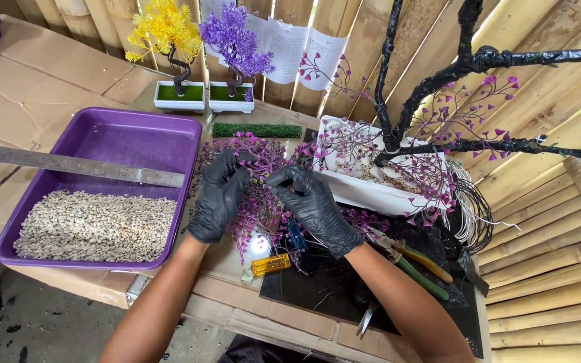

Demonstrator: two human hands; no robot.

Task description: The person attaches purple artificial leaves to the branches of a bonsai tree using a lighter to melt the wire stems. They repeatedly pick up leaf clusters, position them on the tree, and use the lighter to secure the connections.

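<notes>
Between the two black-gloved hands, over the middle of the cardboard-covered worktable [48, 101], hangs a thin sprig of purple-pink artificial leaves on fine wire stems [258, 176]. The left hand [220, 195] curls its fingers around the sprig's left side, while the right hand [314, 205] pinches a stem near the top between thumb and fingertips; both are closed on it. It looks very light, springy and easily bent, with small leaves that could snag or pull off, so the sound place to grip is the bare wire stem rather than the foliage. Just under the hands lie more loose purple sprigs, a small yellow lighter [270, 264] and green-and-yellow handled pliers [418, 265] on a dark mat. Right of the hands stands a white rectangular pot [371, 191] holding a black-wrapped wire tree trunk [438, 77]. Left of them sits a purple plastic tray [136, 138] of pale gravel, with a long steel ruler [75, 165] laid across it. Farther back stand two small model trees, one yellow [166, 30] and one purple [233, 40].
</notes>
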